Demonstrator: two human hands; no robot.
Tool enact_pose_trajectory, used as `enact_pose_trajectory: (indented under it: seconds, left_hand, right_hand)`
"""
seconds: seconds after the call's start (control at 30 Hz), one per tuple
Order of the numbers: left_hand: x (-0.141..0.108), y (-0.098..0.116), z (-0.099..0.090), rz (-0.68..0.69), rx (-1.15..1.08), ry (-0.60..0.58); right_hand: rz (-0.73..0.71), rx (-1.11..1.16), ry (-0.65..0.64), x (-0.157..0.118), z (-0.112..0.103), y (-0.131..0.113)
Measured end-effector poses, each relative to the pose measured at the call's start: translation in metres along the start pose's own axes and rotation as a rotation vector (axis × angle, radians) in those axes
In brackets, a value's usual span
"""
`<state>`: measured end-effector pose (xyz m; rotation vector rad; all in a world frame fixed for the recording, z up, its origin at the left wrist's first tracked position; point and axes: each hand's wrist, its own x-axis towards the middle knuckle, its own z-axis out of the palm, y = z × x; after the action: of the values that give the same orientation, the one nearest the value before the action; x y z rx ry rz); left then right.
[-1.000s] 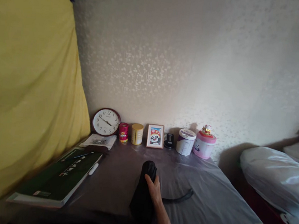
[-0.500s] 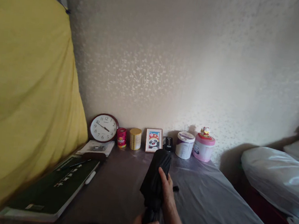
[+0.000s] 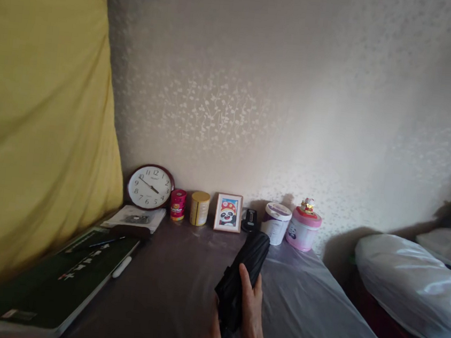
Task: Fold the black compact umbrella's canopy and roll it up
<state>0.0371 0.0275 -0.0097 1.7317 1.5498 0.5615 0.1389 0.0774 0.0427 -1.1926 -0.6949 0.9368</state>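
A folded black umbrella [image 3: 243, 276] is held tilted over the near middle of the table, its upper end leaning right. My right hand [image 3: 250, 303] is wrapped round its right side, with the thumb lying along the black fabric. Low on the left side, my left hand [image 3: 213, 335] closes against the bottom part of the umbrella. That hand is blurred and partly cut off by the lower edge of the view, and most of its fingers are hidden. The handle end is mostly out of sight between the hands.
Along the wall stand a clock [image 3: 151, 187], a red tin [image 3: 177, 205], a yellow tin [image 3: 199, 209], a framed panda picture [image 3: 228, 213], a white tub [image 3: 275, 225] and a pink tub [image 3: 303, 232]. A large green book [image 3: 52, 285] lies left, beside a yellow curtain [image 3: 41, 117].
The umbrella has tilted further, its top moving right. My left hand has gone from the handle up to the umbrella's lower left side. The view has shifted slightly.
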Motion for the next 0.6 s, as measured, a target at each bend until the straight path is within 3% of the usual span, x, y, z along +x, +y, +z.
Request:
enact_pose_trajectory:
  seconds: [0.13,0.2,0.23,0.4,0.53,0.6]
  left_hand:
    - [-0.007,0.006,-0.006,0.156,-0.399,-0.104]
    - [-0.014,0.012,-0.010,0.093,-0.579,-0.248]
    - [-0.017,0.015,-0.011,0.063,-0.607,-0.253]
    - [-0.022,0.011,-0.005,0.092,-0.358,-0.003]
    - [-0.019,-0.001,-0.001,0.029,-0.027,0.017]
    - [-0.020,-0.001,-0.006,0.066,-0.067,-0.002]
  right_hand:
    - [0.087,0.062,-0.078,-0.005,-0.007,0.005]
    - [0.133,0.068,-0.128,-0.008,-0.008,0.003]
    - [0.155,0.068,-0.149,-0.010,-0.007,0.001]
    - [0.145,0.010,-0.156,-0.016,0.003,-0.004]
    - [0.021,-0.100,-0.033,-0.016,0.004,0.002]
    - [0.028,-0.114,0.007,-0.016,0.002,0.005]
